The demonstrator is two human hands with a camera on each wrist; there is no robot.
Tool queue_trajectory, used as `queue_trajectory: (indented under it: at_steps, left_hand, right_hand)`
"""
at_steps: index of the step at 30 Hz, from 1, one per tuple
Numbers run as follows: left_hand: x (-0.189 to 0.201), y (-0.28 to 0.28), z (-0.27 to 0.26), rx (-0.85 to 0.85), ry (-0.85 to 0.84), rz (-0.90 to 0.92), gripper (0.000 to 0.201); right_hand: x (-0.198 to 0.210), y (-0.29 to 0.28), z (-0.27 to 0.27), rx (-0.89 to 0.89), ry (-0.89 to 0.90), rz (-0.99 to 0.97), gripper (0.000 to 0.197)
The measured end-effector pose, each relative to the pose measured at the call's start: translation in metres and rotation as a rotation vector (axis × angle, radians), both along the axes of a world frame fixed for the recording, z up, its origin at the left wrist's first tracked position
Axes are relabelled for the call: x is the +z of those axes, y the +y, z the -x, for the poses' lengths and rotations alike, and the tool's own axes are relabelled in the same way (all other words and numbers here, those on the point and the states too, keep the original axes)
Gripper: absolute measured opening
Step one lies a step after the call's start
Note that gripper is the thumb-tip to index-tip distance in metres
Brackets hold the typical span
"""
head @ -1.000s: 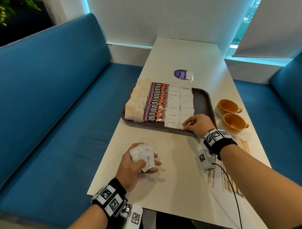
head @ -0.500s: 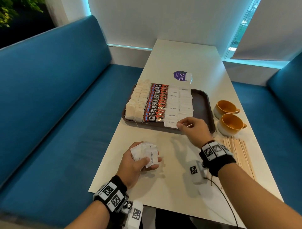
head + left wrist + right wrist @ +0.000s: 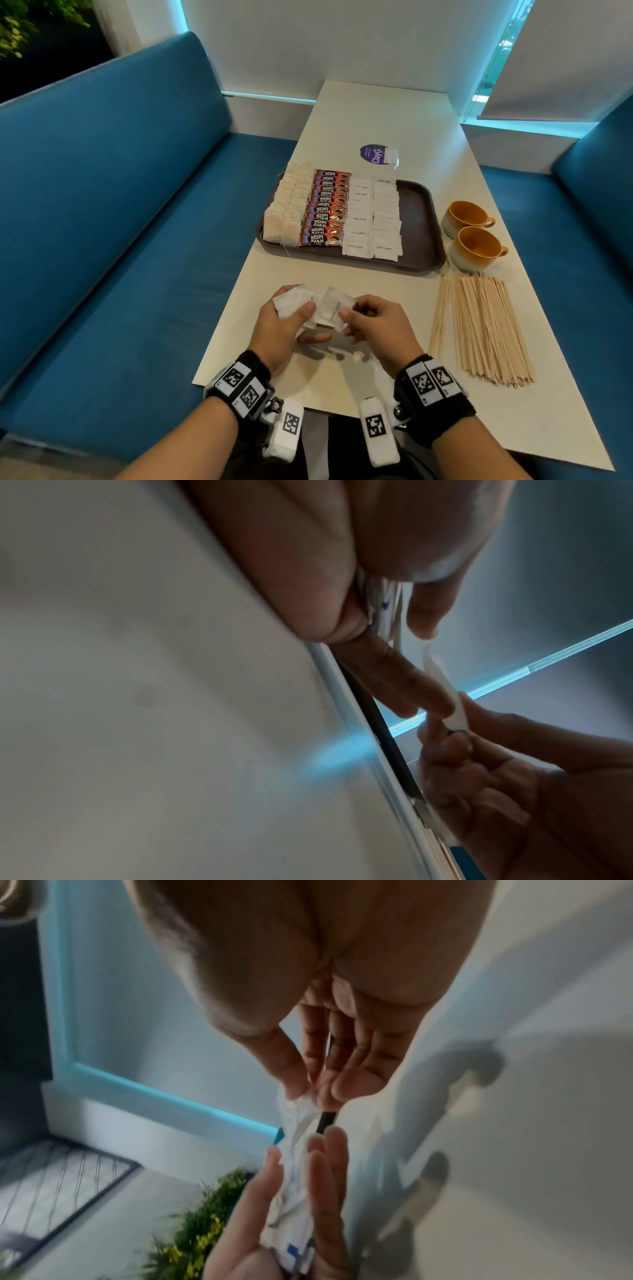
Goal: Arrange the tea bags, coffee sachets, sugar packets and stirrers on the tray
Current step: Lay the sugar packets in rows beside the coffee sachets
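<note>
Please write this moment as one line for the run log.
left hand: holds sugar packets | right hand: pinches one packet from it | tray: right strip bare | stirrers: on table

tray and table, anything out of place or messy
One stray tea bag lies on the table beyond the tray, partly over a purple round sticker, apart from the tea bags lined up on the tray. Everything else looks orderly.

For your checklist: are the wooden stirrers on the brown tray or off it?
Off: the wooden stirrers lie on the table, beside the brown tray.
</note>
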State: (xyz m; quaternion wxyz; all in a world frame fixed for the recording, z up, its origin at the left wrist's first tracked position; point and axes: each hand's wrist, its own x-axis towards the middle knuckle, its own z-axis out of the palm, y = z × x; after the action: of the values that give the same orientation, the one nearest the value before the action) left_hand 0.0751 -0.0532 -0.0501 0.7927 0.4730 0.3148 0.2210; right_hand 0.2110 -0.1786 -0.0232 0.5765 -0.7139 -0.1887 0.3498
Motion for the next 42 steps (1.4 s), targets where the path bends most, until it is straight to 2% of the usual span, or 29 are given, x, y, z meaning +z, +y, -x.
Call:
queue_trajectory:
  at_steps: [2, 5, 7, 10, 12, 14, 19, 21, 25, 29, 34, 39, 42]
  left_hand:
    - [-0.003, 0.001, -0.001, -0.027, 0.004, -0.014, 0.028]
    - [-0.007, 0.003, -0.001, -0.063, -0.04, -0.025, 0.038]
    - [-0.006, 0.002, -0.001, -0.098, -0.052, -0.028, 0.047]
    - [-0.003, 0.002, -0.001, -0.084, -0.071, -0.024, 0.04]
    - [-0.002, 0.002, -0.001, -0.07, -0.098, 0.006, 0.035]
    - [-0.001, 0.002, 0.0, -0.077, -0.121, 0.037, 0.041]
    - [-0.003, 0.003, -0.001, -0.121, -0.137, 0.072, 0.041]
    - [-0.006, 0.003, -0.001, -0.107, -0.12, 0.059, 0.037]
    - [-0.006, 0.004, -0.001, -0.098, -0.064, 0.011, 0.035]
    - [-0.008, 0.005, 0.0, -0.094, -0.023, -0.025, 0.038]
    - [-0.007, 0.005, 0.001, -0.093, -0.021, 0.008, 0.039]
    - [-0.003, 0.003, -0.003, -0.055, -0.114, 0.1, 0.026]
    - [-0.003, 0.004, -0.003, -0.039, -0.134, 0.125, 0.031]
  right_hand:
    - [0.004, 0.0, -0.002, -0.124, 0.014, -0.086, 0.01]
    - [0.009, 0.003, -0.005, -0.186, -0.302, -0.033, 0.012]
    - [0.011, 0.008, -0.001, -0.108, -0.521, 0.008, 0.015]
    - [0.008, 0.017, 0.009, 0.13, -0.771, 0.07, 0.015]
    - [0.003, 0.019, 0.013, 0.257, -0.861, 0.115, 0.008]
    - [-0.001, 0.019, 0.014, 0.35, -0.894, 0.161, 0.009]
    - [0.005, 0.012, 0.005, 0.411, -0.794, 0.168, 0.026]
    - [0.006, 0.008, 0.002, 0.352, -0.704, 0.117, 0.03]
    - [0.0, 0.006, -0.005, 0.08, -0.519, 0.006, 0.029]
    - [0.0, 0.005, -0.008, 0.088, -0.22, -0.109, 0.022]
    - [-0.004, 0.005, -0.006, 0.043, -0.241, -0.148, 0.012]
    - [-0.01, 0.008, -0.008, 0.008, -0.184, -0.098, 0.023]
    - [-0.012, 0.009, -0.008, 0.011, -0.14, -0.084, 0.017]
